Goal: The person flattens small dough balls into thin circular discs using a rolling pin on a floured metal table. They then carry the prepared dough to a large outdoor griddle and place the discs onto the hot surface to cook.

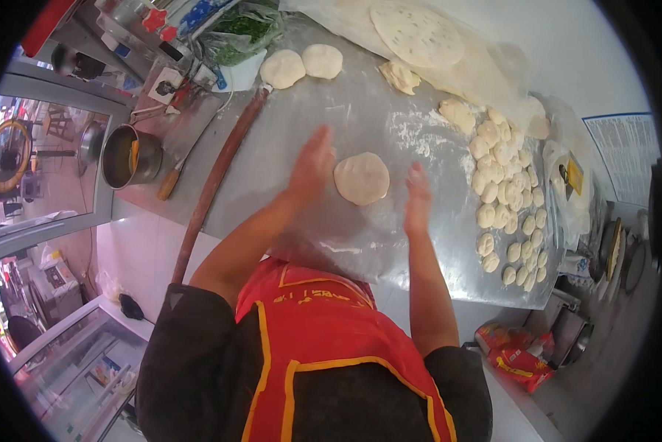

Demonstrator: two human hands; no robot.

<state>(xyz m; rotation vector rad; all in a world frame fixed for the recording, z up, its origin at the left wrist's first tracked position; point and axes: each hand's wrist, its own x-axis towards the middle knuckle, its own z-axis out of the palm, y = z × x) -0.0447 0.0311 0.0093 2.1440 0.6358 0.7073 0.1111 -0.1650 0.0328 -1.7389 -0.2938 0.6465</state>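
Observation:
A flattened round of dough (362, 178) lies on the metal worktop (358, 121) in front of me, between my two hands. My left hand (312, 166), a little blurred, is held flat just left of the round with nothing in it. On the other side my right hand (417, 193) is stretched out empty, a short gap from the dough. A long wooden rolling pin (220, 171) rests left of my left arm and reaches past the worktop's near edge. Dusted flour (419, 135) marks the surface beyond my right hand.
Many small dough pieces (502, 171) crowd the right side. Two dough balls (283, 69) sit at the back, near a bag of chopped greens (246, 30). A large flat dough sheet (416, 33) lies farther off. Left are a metal pot (132, 157) and a wooden-handled blade (169, 183).

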